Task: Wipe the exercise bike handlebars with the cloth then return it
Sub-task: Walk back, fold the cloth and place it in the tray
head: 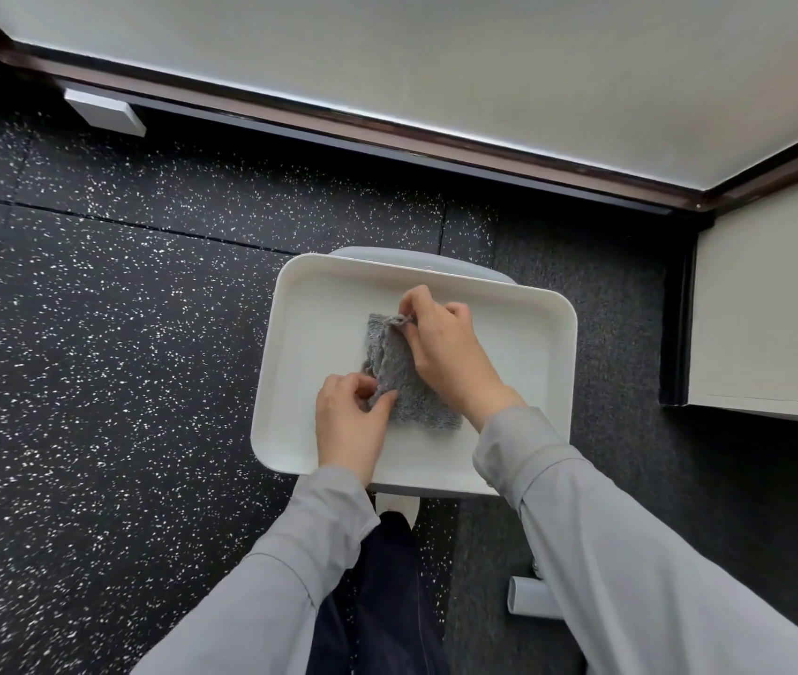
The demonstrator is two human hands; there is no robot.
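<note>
A grey fluffy cloth (404,382) lies folded in a white rectangular tray (319,304) that rests on a pale stool. My left hand (351,421) pinches the cloth's near edge between thumb and fingers. My right hand (446,353) pinches the far corner of the cloth and lifts a fold of it slightly. Both hands are over the tray's middle. The exercise bike's handlebars are out of view.
Black speckled rubber floor (119,309) surrounds the stool. A dark baseboard and pale wall (436,65) run along the back. A white cabinet (772,309) stands at the right. A white tube foot (531,596) lies on the floor near my right sleeve.
</note>
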